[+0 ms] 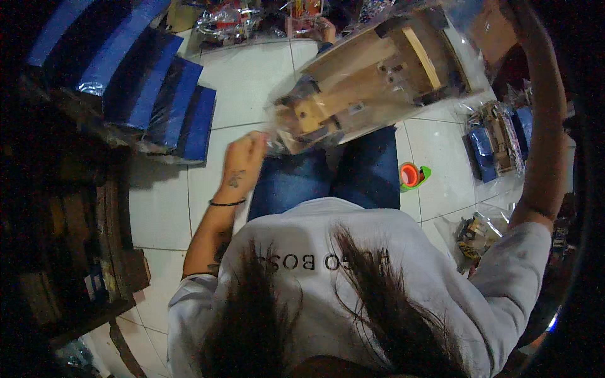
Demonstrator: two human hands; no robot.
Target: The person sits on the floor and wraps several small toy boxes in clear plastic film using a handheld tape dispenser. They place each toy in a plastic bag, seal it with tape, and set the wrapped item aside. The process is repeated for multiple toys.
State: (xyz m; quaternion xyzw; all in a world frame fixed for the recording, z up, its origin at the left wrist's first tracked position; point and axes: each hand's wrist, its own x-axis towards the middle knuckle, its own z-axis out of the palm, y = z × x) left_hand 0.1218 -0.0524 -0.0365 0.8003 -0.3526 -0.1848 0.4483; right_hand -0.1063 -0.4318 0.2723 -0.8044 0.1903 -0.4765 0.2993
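A wooden toy truck (372,88) lies tilted inside a clear plastic bag (353,129), above my thighs. It has a yellowish cab end and dark wheels. My left hand (247,154) is closed at the bag's left end, fingers pinched together on the plastic edge. My right arm reaches up along the right side to the top of the picture. There my right hand (498,28) is blurred and partly cut off near the bag's far right end; its fingers cannot be made out.
Blue wrapped pieces (151,94) stand in a row at the far left. A green tape dispenser with an orange roll (411,175) sits on the white tiled floor (435,142). Bagged toys (498,142) lie at the right, more plastic-wrapped goods (233,22) at the far side. Dark wooden shelving (82,239) stands left.
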